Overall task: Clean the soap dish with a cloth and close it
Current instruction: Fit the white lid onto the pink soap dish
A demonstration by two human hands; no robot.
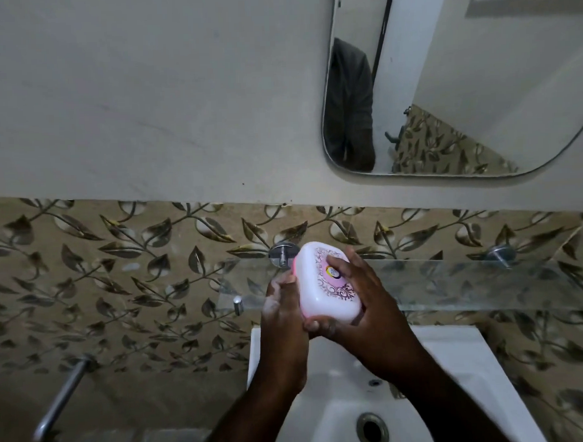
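A white soap dish [322,286] with a pink base and a brown scroll pattern on its lid is held above the sink, in front of the glass shelf. The lid sits on the base. My left hand [283,307] grips its left side, with foam on the fingers. My right hand [362,301] wraps its right and lower edge, fingers lying across the lid and thumb under the near corner. No cloth is in view.
A white sink [454,374] with a drain hole [371,429] lies below my hands. A glass shelf [467,280] on metal brackets runs along the leaf-patterned tiles. A mirror [460,82] hangs upper right. A metal bar [61,397] sticks out at the lower left.
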